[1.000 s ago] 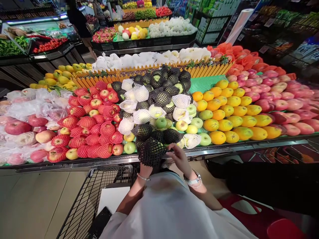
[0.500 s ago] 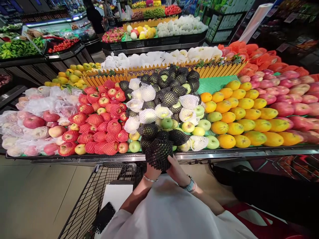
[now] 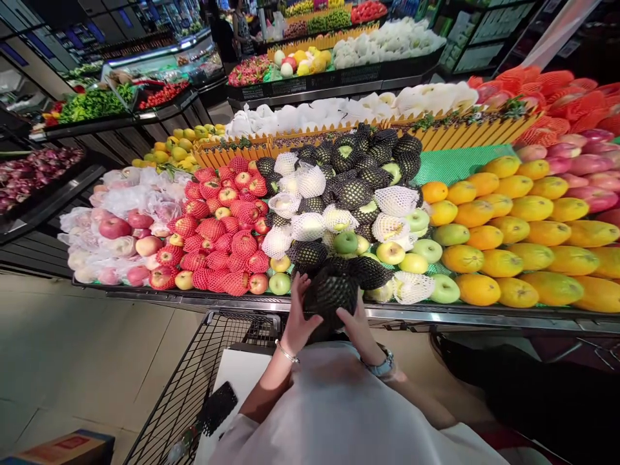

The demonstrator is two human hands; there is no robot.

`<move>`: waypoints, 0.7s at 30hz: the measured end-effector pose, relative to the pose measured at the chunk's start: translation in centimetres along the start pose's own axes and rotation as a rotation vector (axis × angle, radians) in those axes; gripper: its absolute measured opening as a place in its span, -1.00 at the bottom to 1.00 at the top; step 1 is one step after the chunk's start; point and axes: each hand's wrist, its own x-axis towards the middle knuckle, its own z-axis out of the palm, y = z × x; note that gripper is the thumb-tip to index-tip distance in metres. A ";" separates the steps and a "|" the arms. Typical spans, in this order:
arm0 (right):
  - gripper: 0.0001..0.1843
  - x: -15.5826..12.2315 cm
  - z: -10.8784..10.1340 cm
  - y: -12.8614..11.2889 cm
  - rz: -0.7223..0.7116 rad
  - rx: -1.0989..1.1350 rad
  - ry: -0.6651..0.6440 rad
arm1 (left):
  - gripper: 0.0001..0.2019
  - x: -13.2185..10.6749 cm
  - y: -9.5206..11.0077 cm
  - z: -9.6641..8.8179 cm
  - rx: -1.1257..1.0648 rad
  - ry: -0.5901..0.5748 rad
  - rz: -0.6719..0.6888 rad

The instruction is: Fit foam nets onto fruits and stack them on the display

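In front of my body, at the stand's front rail, is a round fruit in a black foam net (image 3: 332,294). My left hand (image 3: 298,318) cups its left side, fingers up along the net and thumb at the lower front. Against its right side presses my right hand (image 3: 361,328), the thumb resting on the front. The net hides what kind of fruit is inside. Just beyond it lie more fruits in black nets (image 3: 354,192) and white foam nets (image 3: 309,226). Bare green apples (image 3: 279,283) sit close by, to the left and right.
Red-netted apples (image 3: 220,236) and bagged peach-like fruit (image 3: 138,223) lie to the left, papayas (image 3: 508,263) to the right. A metal rail (image 3: 436,318) edges the stand. Below left is a shopping cart (image 3: 177,387) holding a white box (image 3: 242,371) and a dark phone-like object (image 3: 217,407).
My left hand has come up from beneath the netted fruit to its left side. The fruit has turned and moved slightly forward. My view has shifted left.
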 end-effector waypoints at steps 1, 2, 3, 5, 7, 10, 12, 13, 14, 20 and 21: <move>0.08 -0.3 0.5 0.2 -0.005 -0.017 -0.037 | 0.02 0.1 0.0 0.3 -0.028 -0.046 -0.026; 0.08 -0.6 0.9 0.3 -0.003 -0.022 -0.064 | 0.05 0.1 -0.1 0.7 -0.048 -0.062 -0.045; 0.07 -0.9 1.3 0.3 0.004 -0.022 -0.088 | 0.05 0.1 -0.1 0.9 -0.063 -0.053 -0.058; 0.00 -1.4 1.7 0.2 0.010 -0.035 -0.125 | 0.01 0.0 -0.5 1.2 -0.061 0.000 -0.073; -0.06 -1.7 1.9 0.2 0.031 -0.051 -0.112 | -0.02 0.0 -0.9 1.3 -0.017 0.034 -0.087; -0.07 -2.0 2.1 0.5 0.065 -0.061 -0.029 | -0.06 0.0 -1.6 1.3 0.003 0.039 -0.086; -0.07 -2.2 2.2 0.7 0.061 -0.063 0.014 | -0.04 0.0 -2.1 1.4 -0.012 0.020 -0.073; -0.07 -2.2 2.2 0.8 0.049 -0.064 0.022 | -0.02 0.0 -2.4 1.5 -0.009 0.007 -0.064; -0.09 -2.3 2.2 1.0 0.031 -0.065 0.023 | 0.01 -0.1 -2.7 1.6 0.004 -0.004 -0.055; -0.18 -1.7 2.3 1.0 -0.147 -0.006 -0.105 | -0.13 -0.6 -4.0 2.4 0.132 0.169 -0.017; -0.21 -1.5 2.3 0.7 -0.167 0.010 -0.130 | -0.15 -0.3 -4.0 2.2 0.161 0.204 -0.005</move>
